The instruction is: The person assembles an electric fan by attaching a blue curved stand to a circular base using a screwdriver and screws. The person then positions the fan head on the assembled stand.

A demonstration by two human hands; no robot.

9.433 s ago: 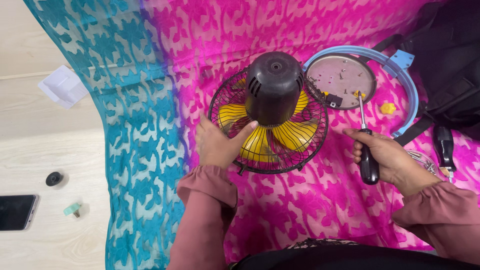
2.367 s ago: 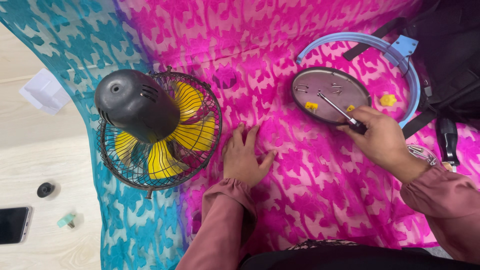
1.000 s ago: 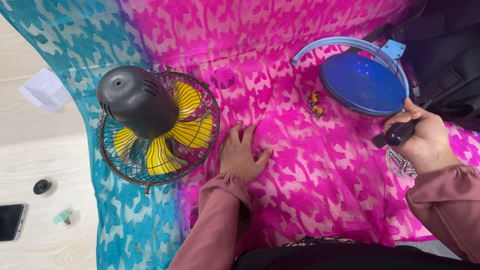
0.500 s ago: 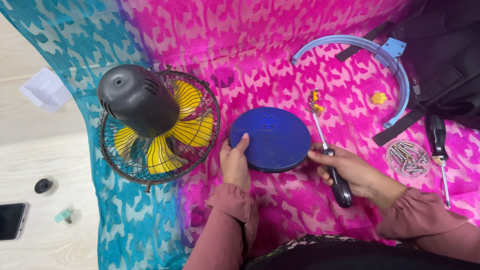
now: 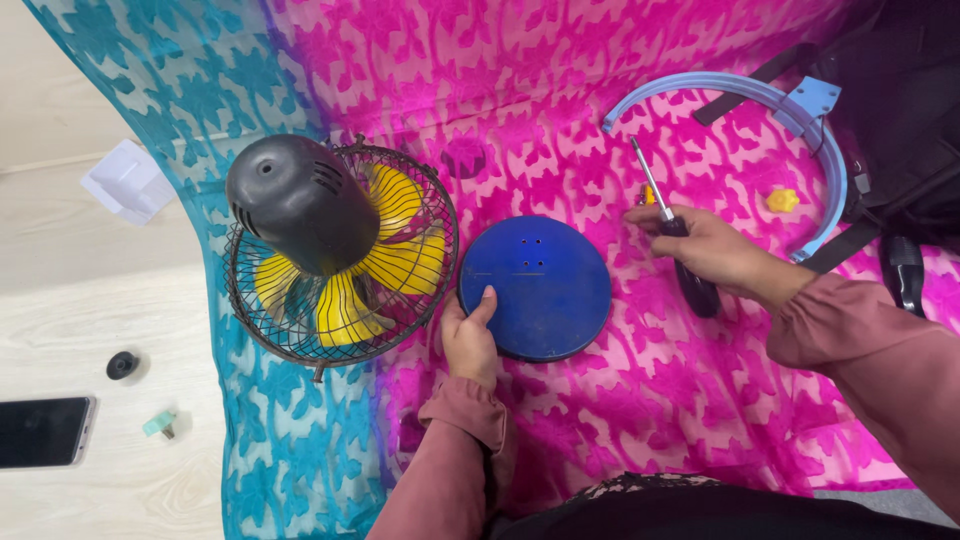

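Blue round plastic disc (image 5: 536, 287) now lies flat on the pink patterned cloth (image 5: 620, 400), just right of the caged black fan with yellow blades (image 5: 335, 255), moved in from the far right. Left hand (image 5: 468, 335) grips its near-left edge. Right hand (image 5: 700, 245), clenched on the black-handled screwdriver (image 5: 672, 232), has lifted off the disc towards the small yellow parts (image 5: 648, 196).

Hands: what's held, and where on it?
Left hand grips the blue disc at its left rim, thumb on top. Right hand holds the screwdriver around the handle's upper end.
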